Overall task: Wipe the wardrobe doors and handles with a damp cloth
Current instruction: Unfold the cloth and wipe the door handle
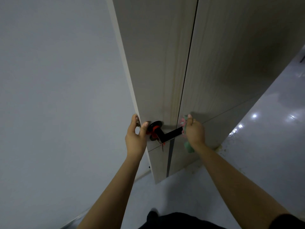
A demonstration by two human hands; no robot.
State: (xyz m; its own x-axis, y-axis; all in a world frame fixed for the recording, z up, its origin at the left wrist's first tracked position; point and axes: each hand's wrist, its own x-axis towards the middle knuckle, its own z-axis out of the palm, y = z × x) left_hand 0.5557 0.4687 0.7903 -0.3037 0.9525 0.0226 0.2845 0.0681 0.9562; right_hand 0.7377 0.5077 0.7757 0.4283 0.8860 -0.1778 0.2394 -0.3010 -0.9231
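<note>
Wall: plain grey surface filling the left of the scene; the door's edge stands out from it.
Left hand: grips the left edge of the door, fingers curled round the far side of the edge and thumb on the near face beside the handle's base. Judged purpose: to steady the panel so it does not swing under wiping pressure.
Door: pale wood-grain panel, tall, running from the near floor up out of view; a dark vertical seam divides it from the panel to its right.
Handle: black lever on a round black base, set low on the door between the two hands, its arm pointing right. A red band circles its neck and a red thread hangs below it.
Cloth: pink and green, bunched against the right tip of the lever, with a green tail hanging below the wrist. Whether it is damp cannot be told.
Right hand: fingers closed round the cloth, pressing it onto the lever's free end. Judged purpose: wrapping the tip lets one stroke clean all sides of the bar.
Right panel: matching wood grain, in shadow, untouched by either hand.
Floor: glossy pale tiles at right, showing bright reflections of lights.
Step in hand: handle wiping, judged; how much of the door faces is done cannot be told.
</note>
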